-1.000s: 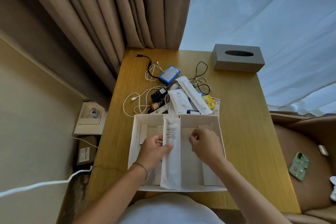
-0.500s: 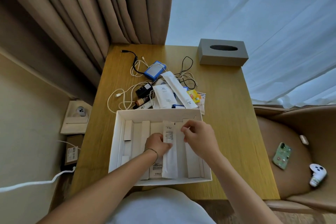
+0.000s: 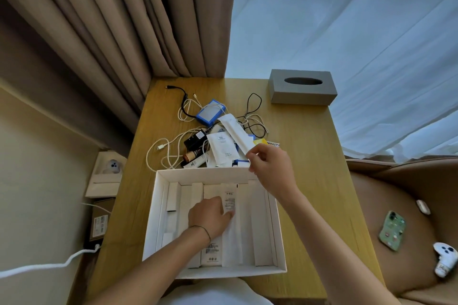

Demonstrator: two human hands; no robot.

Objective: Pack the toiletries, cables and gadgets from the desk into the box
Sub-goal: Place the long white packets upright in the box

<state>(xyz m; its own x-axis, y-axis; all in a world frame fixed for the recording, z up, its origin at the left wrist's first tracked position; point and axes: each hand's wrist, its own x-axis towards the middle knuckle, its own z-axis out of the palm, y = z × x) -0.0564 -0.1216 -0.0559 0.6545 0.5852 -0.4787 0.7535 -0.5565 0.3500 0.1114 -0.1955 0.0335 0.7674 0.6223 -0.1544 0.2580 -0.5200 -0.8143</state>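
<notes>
An open white box (image 3: 158, 208) lies on the wooden desk (image 3: 309, 181) in front of me. Inside it, my left hand (image 3: 210, 216) presses flat on a long white sachet (image 3: 231, 245) lying lengthwise. My right hand (image 3: 269, 166) is beyond the box's far wall and pinches the near end of another long white tube (image 3: 234, 132) in the pile. That pile holds a white pouch (image 3: 223, 147), a blue case (image 3: 210, 114), a black charger (image 3: 195, 138), a brown bottle (image 3: 192, 155) and tangled white cables (image 3: 163, 153) and black cables (image 3: 254, 104).
A grey tissue box (image 3: 302, 86) stands at the desk's far right corner. Curtains hang behind the desk. To the right, a brown seat holds a green phone (image 3: 392, 233) and a white controller (image 3: 444, 261). Small boxes sit on the floor at left.
My right hand let go of the sachet in the box and reached forward to the pile, taking the long tube's end. My left hand stays on the sachet.
</notes>
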